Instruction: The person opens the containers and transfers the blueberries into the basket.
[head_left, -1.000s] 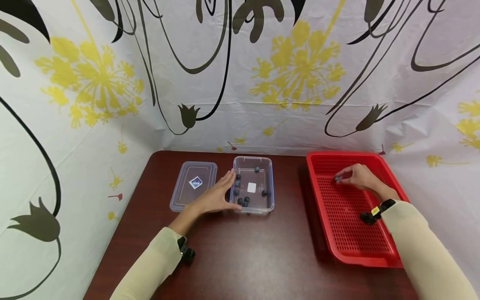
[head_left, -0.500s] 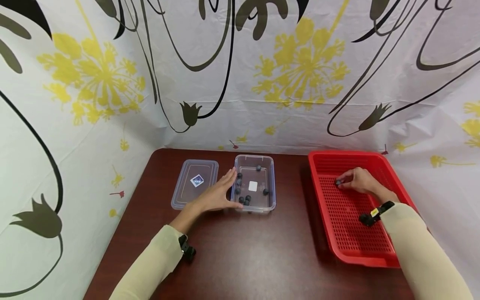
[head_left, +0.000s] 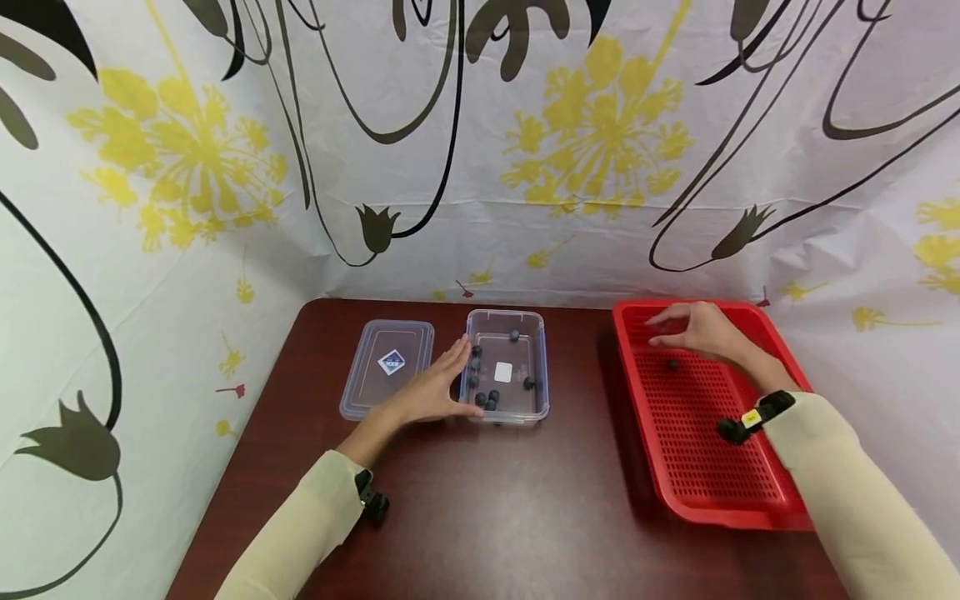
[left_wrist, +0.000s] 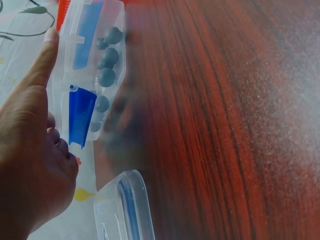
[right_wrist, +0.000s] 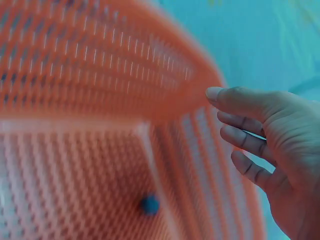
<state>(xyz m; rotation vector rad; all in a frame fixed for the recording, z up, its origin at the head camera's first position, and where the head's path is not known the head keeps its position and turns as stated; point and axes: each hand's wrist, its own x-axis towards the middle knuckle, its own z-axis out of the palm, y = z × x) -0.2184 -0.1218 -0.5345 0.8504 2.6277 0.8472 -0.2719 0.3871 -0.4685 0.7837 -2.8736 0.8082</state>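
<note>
My left hand (head_left: 426, 392) lies along the left side of the clear plastic container (head_left: 545, 371), its fingers stretched toward the far end and its thumb at the near corner. Several small dark blue balls, blueberry-like (left_wrist: 106, 77), rest on the container's floor, mostly toward the left side. Over the far part of the red basket (head_left: 651, 450), my right hand (head_left: 705, 335) is raised with thumb and fingers apart, holding nothing. Below it a single dark ball (head_left: 672, 364) sits on the basket floor; the right wrist view also shows this ball (right_wrist: 149, 204).
A clear lid (head_left: 367, 379) with a blue-and-white label lies left of the container. Blue clip flaps (left_wrist: 81, 116) hang on the container's side. The dark wooden table (head_left: 517, 500) extends in front, with a patterned cloth (head_left: 495, 225) behind.
My right hand has let go of the dark ball, leaving it on the basket floor, and has risen away toward the far end. The left hand has stayed at the container.
</note>
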